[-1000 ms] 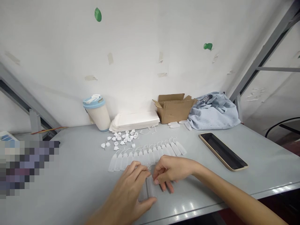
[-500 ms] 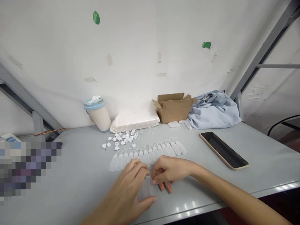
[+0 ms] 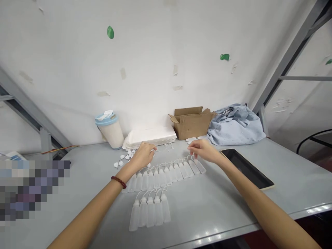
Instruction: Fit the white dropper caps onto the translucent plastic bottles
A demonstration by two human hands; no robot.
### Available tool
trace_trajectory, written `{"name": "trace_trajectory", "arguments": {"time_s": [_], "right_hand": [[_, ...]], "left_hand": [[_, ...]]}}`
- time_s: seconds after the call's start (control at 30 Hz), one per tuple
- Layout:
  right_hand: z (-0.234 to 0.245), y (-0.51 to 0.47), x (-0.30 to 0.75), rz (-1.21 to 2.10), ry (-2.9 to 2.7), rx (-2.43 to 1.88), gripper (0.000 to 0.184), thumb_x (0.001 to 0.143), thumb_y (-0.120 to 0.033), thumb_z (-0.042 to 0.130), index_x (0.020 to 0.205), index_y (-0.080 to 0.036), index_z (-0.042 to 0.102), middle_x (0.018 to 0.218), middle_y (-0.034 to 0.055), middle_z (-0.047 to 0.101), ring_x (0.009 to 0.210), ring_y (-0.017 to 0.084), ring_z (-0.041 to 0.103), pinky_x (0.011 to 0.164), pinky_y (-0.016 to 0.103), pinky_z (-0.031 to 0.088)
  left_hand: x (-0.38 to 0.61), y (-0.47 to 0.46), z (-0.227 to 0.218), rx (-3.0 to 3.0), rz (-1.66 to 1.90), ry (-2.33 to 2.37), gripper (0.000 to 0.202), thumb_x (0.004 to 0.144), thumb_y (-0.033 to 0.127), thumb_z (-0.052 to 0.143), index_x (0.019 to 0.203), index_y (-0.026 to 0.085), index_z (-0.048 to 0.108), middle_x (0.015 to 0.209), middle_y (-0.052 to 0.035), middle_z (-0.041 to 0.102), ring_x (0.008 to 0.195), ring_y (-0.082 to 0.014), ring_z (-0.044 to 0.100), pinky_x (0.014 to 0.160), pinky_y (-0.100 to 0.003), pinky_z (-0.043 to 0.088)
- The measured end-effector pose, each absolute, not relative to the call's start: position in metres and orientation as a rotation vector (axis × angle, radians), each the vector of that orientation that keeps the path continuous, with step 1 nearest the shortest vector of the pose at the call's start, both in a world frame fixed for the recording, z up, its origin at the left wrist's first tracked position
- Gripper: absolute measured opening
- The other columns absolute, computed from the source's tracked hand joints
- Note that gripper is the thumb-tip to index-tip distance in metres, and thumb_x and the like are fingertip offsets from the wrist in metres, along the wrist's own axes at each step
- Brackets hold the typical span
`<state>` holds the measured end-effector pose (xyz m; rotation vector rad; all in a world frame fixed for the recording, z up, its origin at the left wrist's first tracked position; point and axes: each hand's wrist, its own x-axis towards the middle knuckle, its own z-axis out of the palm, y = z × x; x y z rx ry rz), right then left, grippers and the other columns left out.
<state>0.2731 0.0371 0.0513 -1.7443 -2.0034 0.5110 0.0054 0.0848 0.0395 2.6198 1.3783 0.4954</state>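
My left hand [image 3: 143, 154], with a dark red bead bracelet [image 3: 119, 182] on its wrist, hovers over the pile of small white caps [image 3: 120, 163]. Its fingers are bent loosely and apart, close to some thin white loops [image 3: 169, 146]. Over the right end of a long row of translucent small bottles [image 3: 167, 175] is my right hand [image 3: 203, 150], fingers curved and apart, with nothing visible in it. Each bottle in the row carries a thin curved strap. Nearer to me lies a shorter row of the same bottles [image 3: 150, 212], side by side.
Behind the hands stand a cup with a blue lid [image 3: 110, 131], a stack of white sheets or envelopes [image 3: 150, 135] and an open cardboard box [image 3: 193, 124]. Loose bottles [image 3: 191, 140] lie before the box. A blue cloth bag [image 3: 236, 128] and a phone [image 3: 247, 167] are on the right.
Both hands have moved away from the near row of bottles, towards the back of the table. They have spread apart, and the short row is uncovered.
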Motion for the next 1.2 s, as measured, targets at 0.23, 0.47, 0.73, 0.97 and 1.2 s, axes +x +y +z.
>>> {"name": "trace_trajectory", "arguments": {"time_s": [0.23, 0.47, 0.73, 0.97, 1.2], "right_hand": [[0.035, 0.063, 0.336, -0.011, -1.776, -2.101, 0.031, 0.081, -0.005, 0.044, 0.104, -0.010, 0.064, 0.110, 0.0183, 0.062, 0.099, 0.027, 0.059, 0.080, 0.032, 0.042], [0.026, 0.065, 0.349, -0.068, -1.803, -2.227, 0.030, 0.086, -0.013, 0.043, 0.107, -0.013, 0.064, 0.104, 0.0157, 0.063, 0.093, 0.024, 0.061, 0.074, 0.028, 0.041], [0.018, 0.070, 0.333, -0.045, -1.895, -2.238, 0.034, 0.091, -0.024, 0.037, 0.110, -0.014, 0.063, 0.099, 0.0169, 0.066, 0.092, 0.027, 0.061, 0.070, 0.030, 0.041], [0.019, 0.066, 0.333, 0.053, -2.085, -2.142, 0.042, 0.078, -0.007, 0.041, 0.112, -0.017, 0.064, 0.096, 0.0080, 0.070, 0.088, 0.021, 0.062, 0.071, 0.025, 0.040], [0.020, 0.064, 0.325, -0.023, -2.090, -2.135, 0.038, 0.074, -0.008, 0.047, 0.107, -0.014, 0.065, 0.086, 0.0107, 0.067, 0.087, 0.025, 0.059, 0.069, 0.027, 0.039]], "left_hand": [[0.024, 0.098, 0.028, 2.632, 0.481, 1.321, 0.034, 0.071, 0.001, 0.043, 0.089, 0.011, 0.070, 0.090, -0.0128, 0.070, 0.095, -0.0289, 0.055, 0.084, -0.038, 0.043], [0.020, 0.080, 0.041, 2.511, 0.729, 1.344, 0.034, 0.074, 0.010, 0.042, 0.094, 0.016, 0.069, 0.100, -0.0091, 0.070, 0.100, -0.0263, 0.057, 0.085, -0.037, 0.044], [-0.004, 0.046, 0.049, 1.859, 1.128, 1.433, 0.020, 0.070, 0.029, 0.059, 0.084, 0.016, 0.067, 0.085, -0.0056, 0.069, 0.074, -0.0197, 0.063, 0.071, -0.031, 0.049], [-0.002, 0.039, 0.054, 1.527, 1.218, 1.253, 0.019, 0.061, 0.026, 0.069, 0.075, 0.014, 0.066, 0.077, -0.0043, 0.067, 0.077, -0.0191, 0.063, 0.076, -0.032, 0.050], [0.003, 0.031, 0.053, 1.496, 1.148, 1.165, 0.022, 0.062, 0.023, 0.071, 0.082, 0.015, 0.067, 0.077, -0.0025, 0.067, 0.076, -0.0167, 0.062, 0.074, -0.031, 0.051]]}}
